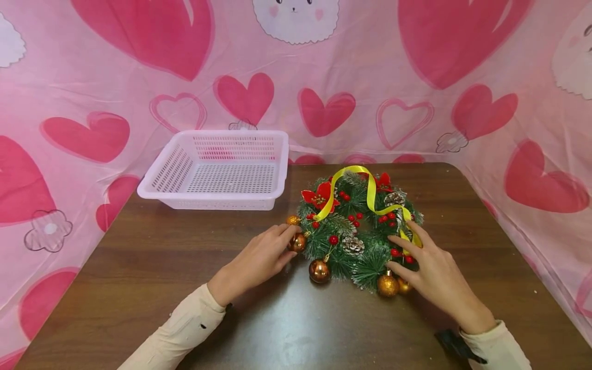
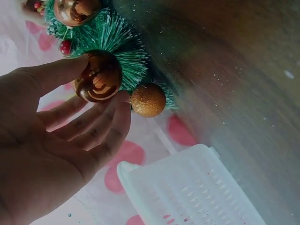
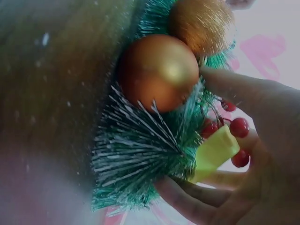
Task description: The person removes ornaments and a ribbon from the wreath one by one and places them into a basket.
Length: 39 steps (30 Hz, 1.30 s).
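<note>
A green Christmas wreath (image 1: 339,264) lies on the table, decked with red poinsettias, berries, pinecones and baubles. Loops of yellow ribbon (image 1: 371,192) trail across its top. At the wreath's left edge my left hand (image 1: 259,262) holds a shiny bronze bauble (image 2: 99,77) between thumb and fingers. A glittery gold bauble (image 2: 148,100) sits just past those fingertips. My right hand (image 1: 437,272) grips the wreath's right side, thumb near the gold baubles (image 3: 159,72) and fingers among the branches. Against that palm lie the ribbon's end (image 3: 216,152) and red berries (image 3: 239,127).
A white perforated plastic basket (image 1: 215,201) stands at the back left of the brown wooden table (image 1: 277,329). Behind it hangs a pink cloth (image 1: 296,67) printed with hearts, which also runs along both sides.
</note>
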### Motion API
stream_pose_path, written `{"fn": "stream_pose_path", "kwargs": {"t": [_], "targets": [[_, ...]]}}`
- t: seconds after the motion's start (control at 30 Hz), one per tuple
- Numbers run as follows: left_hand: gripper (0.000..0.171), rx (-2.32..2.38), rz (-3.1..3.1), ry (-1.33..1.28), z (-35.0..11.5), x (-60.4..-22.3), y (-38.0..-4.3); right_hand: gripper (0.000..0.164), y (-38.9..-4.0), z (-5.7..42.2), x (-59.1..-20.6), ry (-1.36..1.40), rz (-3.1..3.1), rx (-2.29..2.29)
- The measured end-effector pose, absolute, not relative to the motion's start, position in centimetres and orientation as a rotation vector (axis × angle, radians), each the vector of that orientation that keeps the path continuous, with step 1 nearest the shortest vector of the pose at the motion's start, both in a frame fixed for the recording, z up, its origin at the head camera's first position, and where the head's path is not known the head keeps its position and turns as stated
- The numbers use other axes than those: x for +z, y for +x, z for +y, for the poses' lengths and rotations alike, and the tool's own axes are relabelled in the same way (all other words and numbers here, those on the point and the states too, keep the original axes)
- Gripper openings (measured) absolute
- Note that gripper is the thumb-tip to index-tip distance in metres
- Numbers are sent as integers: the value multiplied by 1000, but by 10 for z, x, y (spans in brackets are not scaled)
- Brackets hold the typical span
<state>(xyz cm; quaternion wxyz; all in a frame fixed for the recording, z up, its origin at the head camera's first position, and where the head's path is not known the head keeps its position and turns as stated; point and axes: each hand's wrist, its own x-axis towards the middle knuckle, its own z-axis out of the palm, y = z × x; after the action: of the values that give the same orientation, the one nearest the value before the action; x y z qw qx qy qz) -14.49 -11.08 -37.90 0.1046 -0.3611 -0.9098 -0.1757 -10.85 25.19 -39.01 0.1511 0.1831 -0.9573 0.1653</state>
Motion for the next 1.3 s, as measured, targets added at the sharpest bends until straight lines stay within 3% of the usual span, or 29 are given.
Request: {"fn": "stream_pose_path", "kwargs": {"t": [0.53,1.3], "targets": [[47,-599,-2607,-1067,-109,-368,-145,73,-110,267,-386,573,-2778,659],[42,-690,-2450,-1066,-120,-351,-151,65,-111,265,-387,574,-2758,621]]}}
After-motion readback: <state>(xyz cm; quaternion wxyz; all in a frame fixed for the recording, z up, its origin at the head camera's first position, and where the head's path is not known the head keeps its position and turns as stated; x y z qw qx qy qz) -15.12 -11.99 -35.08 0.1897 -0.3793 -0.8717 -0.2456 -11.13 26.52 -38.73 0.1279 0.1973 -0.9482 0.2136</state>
